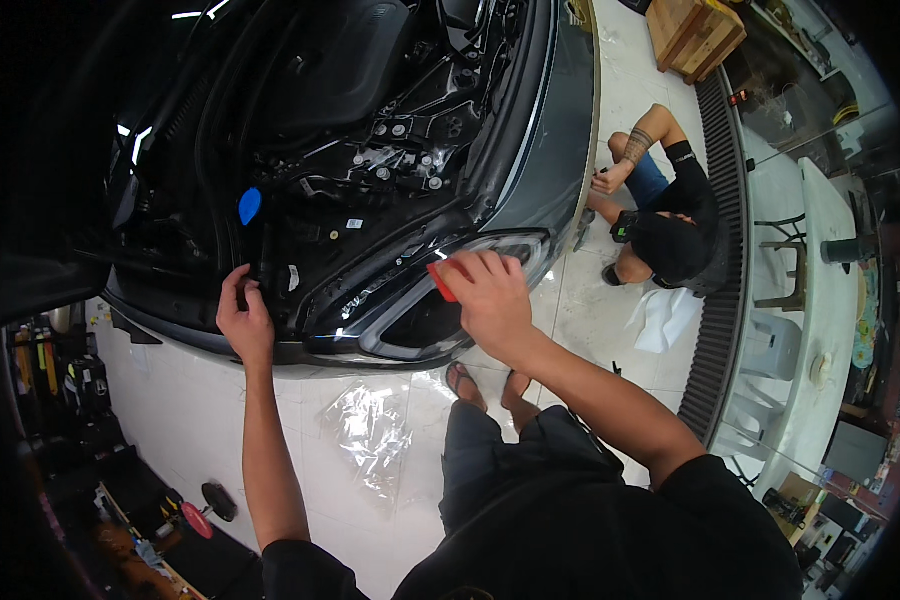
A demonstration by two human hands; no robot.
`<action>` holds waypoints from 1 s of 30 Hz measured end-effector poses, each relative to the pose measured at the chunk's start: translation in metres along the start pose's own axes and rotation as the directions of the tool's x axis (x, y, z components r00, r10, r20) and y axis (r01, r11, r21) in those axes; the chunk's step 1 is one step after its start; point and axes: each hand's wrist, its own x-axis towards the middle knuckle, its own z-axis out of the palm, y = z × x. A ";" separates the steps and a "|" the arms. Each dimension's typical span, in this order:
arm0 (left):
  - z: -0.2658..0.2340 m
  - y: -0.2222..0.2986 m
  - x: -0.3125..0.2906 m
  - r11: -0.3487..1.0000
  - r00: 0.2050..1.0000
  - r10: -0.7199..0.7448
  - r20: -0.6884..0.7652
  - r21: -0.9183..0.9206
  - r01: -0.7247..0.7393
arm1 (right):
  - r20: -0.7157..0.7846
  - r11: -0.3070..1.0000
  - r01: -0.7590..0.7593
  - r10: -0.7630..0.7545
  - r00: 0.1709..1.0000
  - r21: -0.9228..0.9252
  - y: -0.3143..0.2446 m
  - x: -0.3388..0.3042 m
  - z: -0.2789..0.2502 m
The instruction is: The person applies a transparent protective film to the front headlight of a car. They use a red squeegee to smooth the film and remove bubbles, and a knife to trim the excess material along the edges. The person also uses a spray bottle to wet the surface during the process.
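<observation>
In my right hand (497,305) is a small flat red squeegee (442,282), pressed at the upper edge of the car's headlight (400,318). My fingers are wrapped over it and hide part of it. A glossy wet-looking sheen with small marks lies along the headlight's upper rim. My left hand (245,315) rests at the front edge of the open engine bay (320,235), to the left of the headlight. Its fingers are slightly bent and apart, with nothing seen in them. A blue cap (250,206) sits in the bay just beyond it.
A co-worker (680,220) in black crouches by the car's fender (550,150) at the right. Crumpled clear film (368,425) lies on the tiled floor near my feet. White cloth or paper (665,318) lies beside a dark floor grate (715,300). A wooden crate (697,38) stands farther back.
</observation>
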 end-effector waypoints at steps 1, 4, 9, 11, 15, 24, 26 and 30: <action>-0.001 0.000 0.000 1.000 1.000 -0.008 0.006 0.003 0.008 | 0.040 0.999 0.000 0.001 0.999 -0.033 0.001 0.006 -0.003; 0.003 0.011 0.002 1.000 1.000 0.016 0.013 -0.010 -0.016 | 0.092 0.989 -0.057 0.071 0.993 -0.139 0.015 0.020 -0.006; 0.001 0.009 0.000 1.000 0.999 -0.006 -0.047 -0.012 0.005 | 0.152 0.980 -0.145 0.164 0.975 -0.133 0.017 0.039 -0.023; 0.001 0.010 0.001 0.999 0.999 -0.009 -0.052 -0.035 0.007 | 0.119 0.971 -0.189 0.207 0.971 -0.148 0.011 0.042 -0.026; 0.000 0.008 0.000 1.000 0.999 -0.002 -0.049 -0.028 0.001 | 0.178 0.983 -0.091 0.120 0.977 -0.159 -0.018 0.034 -0.026; -0.001 0.012 0.001 0.999 0.998 -0.002 -0.070 -0.041 -0.001 | 0.268 0.977 -0.121 0.166 0.949 -0.175 0.000 0.047 -0.023; -0.002 0.014 -0.001 0.999 0.998 -0.019 -0.065 -0.031 0.017 | 0.228 0.988 0.058 -0.024 0.973 -0.146 -0.024 0.035 -0.023; -0.003 0.010 -0.001 0.998 0.996 -0.023 -0.087 -0.060 0.018 | 0.169 0.917 0.398 -0.390 0.905 -0.015 -0.065 0.007 -0.002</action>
